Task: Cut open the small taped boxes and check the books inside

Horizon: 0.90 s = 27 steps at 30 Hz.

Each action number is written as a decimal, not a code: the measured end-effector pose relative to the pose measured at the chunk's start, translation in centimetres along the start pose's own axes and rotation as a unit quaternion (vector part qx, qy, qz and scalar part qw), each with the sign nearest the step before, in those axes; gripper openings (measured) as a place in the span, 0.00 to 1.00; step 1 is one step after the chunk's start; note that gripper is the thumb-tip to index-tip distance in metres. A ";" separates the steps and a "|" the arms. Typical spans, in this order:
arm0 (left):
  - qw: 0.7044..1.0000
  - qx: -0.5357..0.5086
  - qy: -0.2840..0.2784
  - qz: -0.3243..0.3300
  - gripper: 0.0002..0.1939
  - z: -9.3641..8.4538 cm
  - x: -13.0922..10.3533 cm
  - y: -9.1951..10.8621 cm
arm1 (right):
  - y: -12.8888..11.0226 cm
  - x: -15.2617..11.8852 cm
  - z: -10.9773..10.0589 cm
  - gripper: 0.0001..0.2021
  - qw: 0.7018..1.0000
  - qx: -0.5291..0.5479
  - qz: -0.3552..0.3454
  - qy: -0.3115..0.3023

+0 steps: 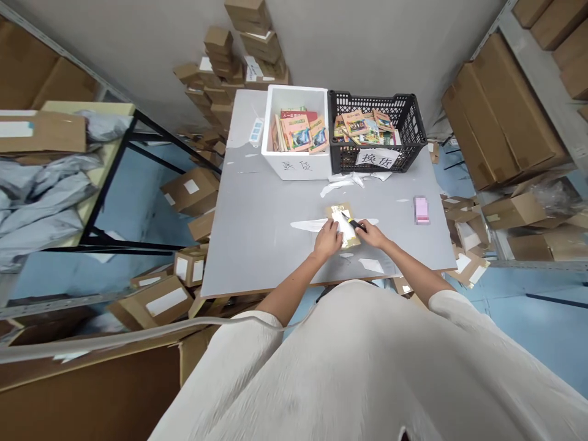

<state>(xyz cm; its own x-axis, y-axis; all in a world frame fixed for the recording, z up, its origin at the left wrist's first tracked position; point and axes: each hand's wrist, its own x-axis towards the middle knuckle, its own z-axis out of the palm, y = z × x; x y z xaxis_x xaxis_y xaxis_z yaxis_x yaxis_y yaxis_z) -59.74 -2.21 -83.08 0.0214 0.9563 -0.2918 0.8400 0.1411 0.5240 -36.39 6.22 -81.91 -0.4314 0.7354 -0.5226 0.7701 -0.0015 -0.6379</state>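
Observation:
A small brown cardboard parcel [353,241] with a white label [344,231] lies flat on the grey table [257,245]. My left hand [328,240] holds the parcel at its left side, fingertips on the label edge. A black and yellow utility knife [353,223] is gripped in my right hand [372,235]. Its tip is over the upper part of the label; whether the blade cuts in is too small to tell. White paper scraps [371,265] lie around the parcel.
At the table's back stand a white foam box [296,166] and a black plastic crate [410,125], both with books inside. A pink phone-like object [421,210] lies at right. Cardboard boxes [190,187] crowd the floor; grey mailing bags [46,202] fill a left shelf.

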 end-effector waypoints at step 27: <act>0.979 0.108 -0.107 0.134 0.44 -1.3 2.1 1.6 | -0.3 -1.0 -0.4 0.14 0.923 0.350 0.161 -0.018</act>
<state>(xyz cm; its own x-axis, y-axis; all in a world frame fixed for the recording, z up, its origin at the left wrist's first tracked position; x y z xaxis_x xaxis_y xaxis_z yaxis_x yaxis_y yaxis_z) -59.02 0.34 -81.81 0.3512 0.8724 -0.3400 0.8832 -0.1881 0.4297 -36.01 5.78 -81.00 -0.2589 0.5978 -0.7587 0.3738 -0.6622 -0.6494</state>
